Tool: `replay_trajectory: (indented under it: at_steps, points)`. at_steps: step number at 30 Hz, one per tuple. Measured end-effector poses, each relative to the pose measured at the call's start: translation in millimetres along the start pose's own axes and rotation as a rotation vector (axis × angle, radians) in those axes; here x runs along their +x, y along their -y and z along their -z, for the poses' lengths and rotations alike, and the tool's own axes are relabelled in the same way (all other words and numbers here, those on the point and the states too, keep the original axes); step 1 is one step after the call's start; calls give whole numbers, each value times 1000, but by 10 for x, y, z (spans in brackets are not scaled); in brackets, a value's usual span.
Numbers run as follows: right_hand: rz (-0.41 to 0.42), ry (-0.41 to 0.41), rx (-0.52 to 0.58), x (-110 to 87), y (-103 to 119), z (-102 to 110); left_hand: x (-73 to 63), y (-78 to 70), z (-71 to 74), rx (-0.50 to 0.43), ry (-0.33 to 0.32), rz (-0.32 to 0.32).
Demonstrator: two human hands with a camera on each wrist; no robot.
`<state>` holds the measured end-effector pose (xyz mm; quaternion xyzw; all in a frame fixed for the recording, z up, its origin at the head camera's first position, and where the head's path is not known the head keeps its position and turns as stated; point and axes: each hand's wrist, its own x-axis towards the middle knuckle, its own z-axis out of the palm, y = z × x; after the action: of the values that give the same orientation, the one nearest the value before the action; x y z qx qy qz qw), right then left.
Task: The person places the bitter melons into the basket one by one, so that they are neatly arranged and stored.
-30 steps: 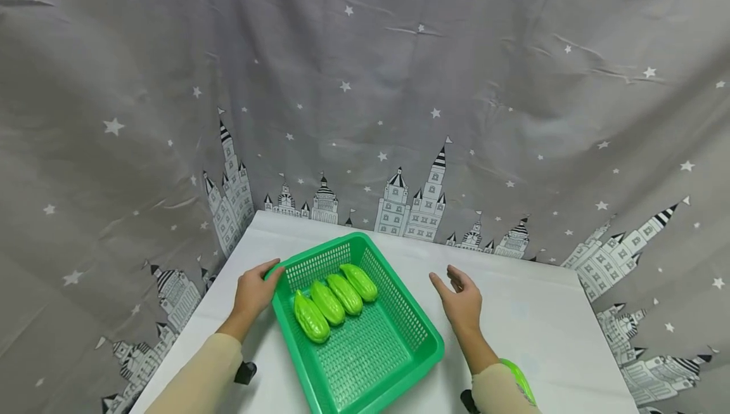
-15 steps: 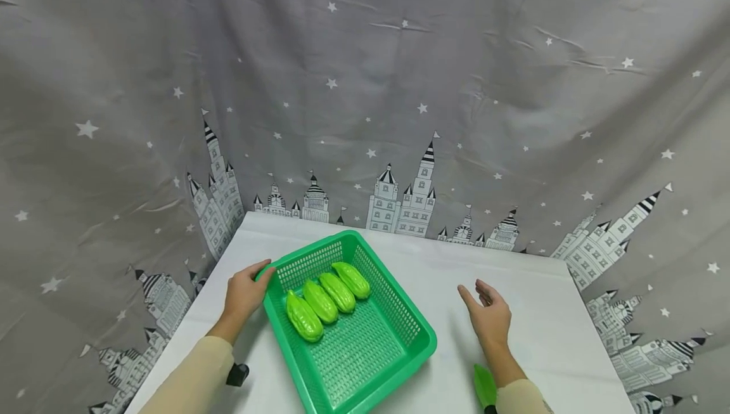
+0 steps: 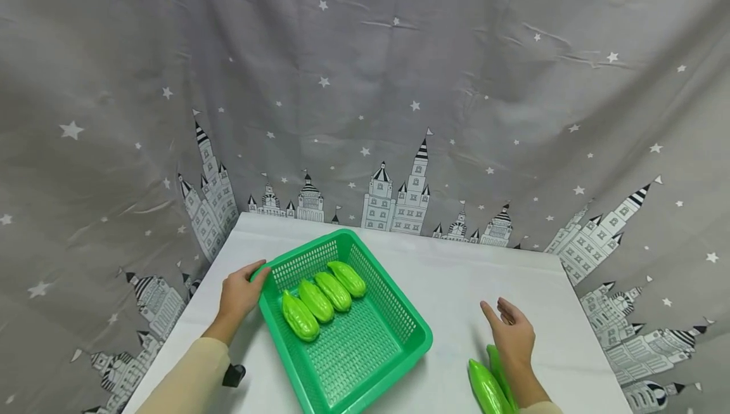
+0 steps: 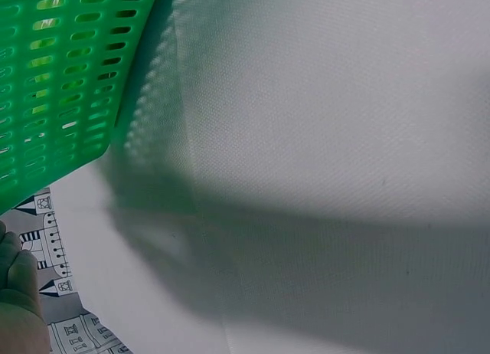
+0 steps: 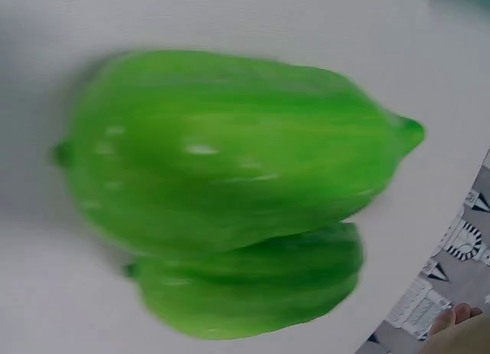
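A green plastic basket (image 3: 365,395) stands on the white table with several glossy green ridged gourds (image 3: 316,301) lined up in its far left part. My left hand (image 3: 238,293) holds the basket's left corner, thumb at the rim; in the left wrist view its fingers (image 4: 19,273) show below the basket wall. My right hand (image 3: 514,331) is off to the right with relaxed, parted fingers and nothing between them. Beside and partly under that hand lie two more gourds, a larger one (image 5: 230,151) and a smaller one (image 5: 253,285), touching each other on the table.
Around the table (image 3: 433,268) hangs a grey curtain (image 3: 365,84) printed with castles and stars. A small black object (image 3: 234,375) shows by the left sleeve (image 3: 191,373).
My right hand has moved right and nearer, away from the basket, to the loose gourds, which now show more. My left hand stays at the basket's corner. The view has shifted slightly.
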<state>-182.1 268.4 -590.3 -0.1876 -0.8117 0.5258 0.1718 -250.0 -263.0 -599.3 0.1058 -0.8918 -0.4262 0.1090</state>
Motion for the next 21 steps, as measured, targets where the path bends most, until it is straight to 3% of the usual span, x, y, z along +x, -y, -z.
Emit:
replay_trajectory:
  at_steps: [12, 21]
  points:
    - [-133, -28, -51, -144, -344, 258, 35, 19, -4, -12, -25, 0]
    - [-261, -93, -101, -309, -598, 374, 55, 59, -34, -2, -21, -6]
